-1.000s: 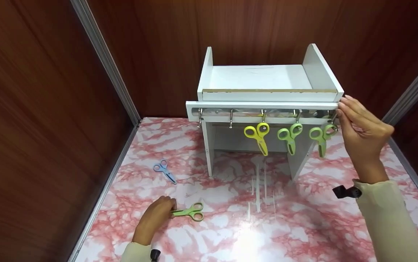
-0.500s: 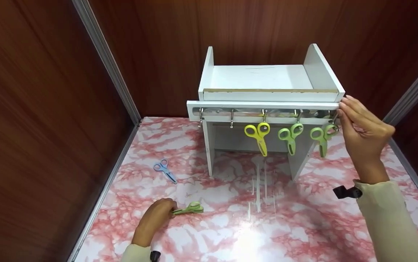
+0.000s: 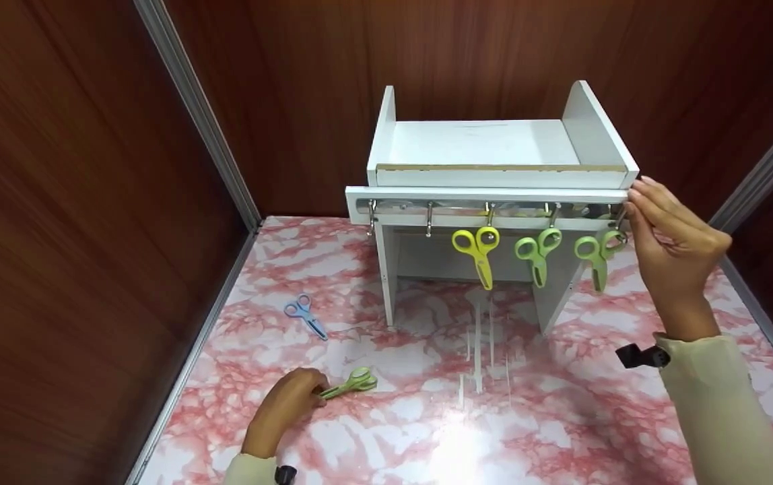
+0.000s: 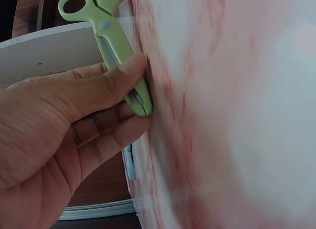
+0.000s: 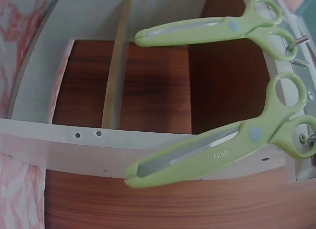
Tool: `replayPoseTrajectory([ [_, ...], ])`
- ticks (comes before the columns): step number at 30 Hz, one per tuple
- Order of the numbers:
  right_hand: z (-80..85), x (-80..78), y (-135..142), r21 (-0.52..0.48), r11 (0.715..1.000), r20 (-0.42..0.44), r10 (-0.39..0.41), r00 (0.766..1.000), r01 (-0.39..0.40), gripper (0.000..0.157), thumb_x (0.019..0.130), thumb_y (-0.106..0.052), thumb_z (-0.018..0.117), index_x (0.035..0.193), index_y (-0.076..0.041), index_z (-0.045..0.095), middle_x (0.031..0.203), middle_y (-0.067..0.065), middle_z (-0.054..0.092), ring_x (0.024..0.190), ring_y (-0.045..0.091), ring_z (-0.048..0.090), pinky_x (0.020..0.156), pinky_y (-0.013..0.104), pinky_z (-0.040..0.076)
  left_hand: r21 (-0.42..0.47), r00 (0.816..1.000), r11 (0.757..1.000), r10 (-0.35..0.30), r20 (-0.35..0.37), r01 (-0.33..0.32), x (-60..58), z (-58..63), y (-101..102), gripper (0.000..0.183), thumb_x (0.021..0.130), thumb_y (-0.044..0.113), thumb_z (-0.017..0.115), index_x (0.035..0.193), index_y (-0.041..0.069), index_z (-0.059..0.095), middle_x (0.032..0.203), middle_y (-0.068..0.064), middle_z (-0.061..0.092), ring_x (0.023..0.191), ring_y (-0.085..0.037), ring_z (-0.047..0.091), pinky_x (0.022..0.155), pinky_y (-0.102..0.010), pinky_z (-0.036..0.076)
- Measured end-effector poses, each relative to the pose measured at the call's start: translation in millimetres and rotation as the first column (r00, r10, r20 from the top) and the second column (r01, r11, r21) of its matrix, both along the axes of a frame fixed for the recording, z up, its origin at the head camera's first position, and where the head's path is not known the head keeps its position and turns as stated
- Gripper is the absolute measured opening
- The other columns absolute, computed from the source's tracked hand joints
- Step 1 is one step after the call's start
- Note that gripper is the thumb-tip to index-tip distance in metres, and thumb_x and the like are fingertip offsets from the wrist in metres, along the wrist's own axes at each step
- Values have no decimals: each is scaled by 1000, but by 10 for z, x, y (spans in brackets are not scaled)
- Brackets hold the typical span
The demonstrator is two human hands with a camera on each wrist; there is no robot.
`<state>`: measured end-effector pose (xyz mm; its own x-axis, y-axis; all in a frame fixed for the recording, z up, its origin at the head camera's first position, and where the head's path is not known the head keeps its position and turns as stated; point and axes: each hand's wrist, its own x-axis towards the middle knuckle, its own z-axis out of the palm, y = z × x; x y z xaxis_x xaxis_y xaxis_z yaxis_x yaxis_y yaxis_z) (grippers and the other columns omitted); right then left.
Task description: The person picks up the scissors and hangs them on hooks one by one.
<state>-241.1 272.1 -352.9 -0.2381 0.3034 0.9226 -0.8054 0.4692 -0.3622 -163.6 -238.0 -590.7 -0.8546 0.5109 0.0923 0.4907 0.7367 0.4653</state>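
Note:
My left hand (image 3: 289, 397) is low over the table, pinching green scissors (image 3: 358, 380) by the blade end. In the left wrist view the thumb presses on the blades of those scissors (image 4: 106, 29), and their handle loops point away from the hand. My right hand (image 3: 679, 236) grips the right end of a white hook rail (image 3: 400, 220) on the front of a white shelf (image 3: 481, 143). From the rail's hooks hang yellow scissors (image 3: 479, 252), green scissors (image 3: 538, 252) and, by my right hand, another green pair (image 3: 597, 256). The right wrist view shows both hanging green pairs but no fingers.
Blue scissors (image 3: 306, 316) lie on the red-and-white marbled table (image 3: 386, 431), left of the shelf. Two hooks at the rail's left, including a metal hook (image 3: 429, 219), bear nothing. Brown wood-look panels (image 3: 279, 101) with metal edge strips enclose the table.
The scissors in my left hand have turned from lying flat to standing on edge, their handle loops lifting slightly. My right hand and the hanging scissors stay practically where they were.

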Motion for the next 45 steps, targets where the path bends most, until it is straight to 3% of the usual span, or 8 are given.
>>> replayPoseTrajectory([
  [14, -10, -14, 7, -1, 1000, -10, 4, 1000, -4, 15, 75, 19, 79, 86, 9, 78, 94, 28, 73, 99, 40, 73, 94, 39, 58, 148, 992, 986, 65, 108, -80, 21, -55, 52, 9, 82, 11, 83, 86, 12, 76, 81, 7, 66, 69, -2, 52, 62, -24, 46],
  [18, -6, -13, 9, 7, 1000, -5, 1, 1000, -1, 16, 75, 19, 79, 87, 8, 78, 95, 28, 73, 100, 40, 72, 95, 40, 57, 186, 993, 979, 64, 101, -82, 28, -83, 80, 8, 84, 10, 82, 87, 11, 75, 81, 6, 66, 69, -2, 50, 61, -23, 45],
  [31, 3, -8, -5, -6, 1000, 4, -5, 1000, 5, 14, 75, 18, 79, 86, 9, 78, 94, 28, 73, 100, 38, 73, 95, 39, 58, 315, 992, 941, 110, 66, -126, 72, -164, 176, 12, 81, 3, 83, 90, 8, 76, 85, 1, 69, 74, -7, 61, 64, -24, 54],
  [35, 3, -11, -9, -7, 1000, 4, -1, 1000, 1, 13, 76, 18, 79, 86, 9, 78, 94, 28, 73, 100, 39, 73, 95, 39, 58, 395, 989, 907, 121, 85, -145, 85, -179, 226, 12, 82, 3, 82, 90, 6, 76, 85, -1, 71, 76, -10, 65, 67, -25, 57],
  [40, 4, -10, -13, -5, 1000, 4, -2, 1000, 2, 13, 76, 18, 79, 86, 9, 78, 94, 28, 73, 100, 39, 73, 95, 39, 58, 513, 982, 839, 129, 139, -183, 109, -179, 286, 12, 84, 3, 81, 94, 9, 78, 89, -2, 73, 80, -15, 70, 71, -28, 60],
  [45, 1, -7, -12, -7, 1000, 2, -4, 1000, 4, 14, 76, 18, 79, 86, 9, 78, 94, 28, 73, 99, 40, 72, 95, 40, 57, 567, 971, 792, 137, 194, -225, 136, -164, 339, 13, 85, 3, 80, 96, 11, 78, 91, -4, 74, 81, -20, 69, 71, -28, 60],
])
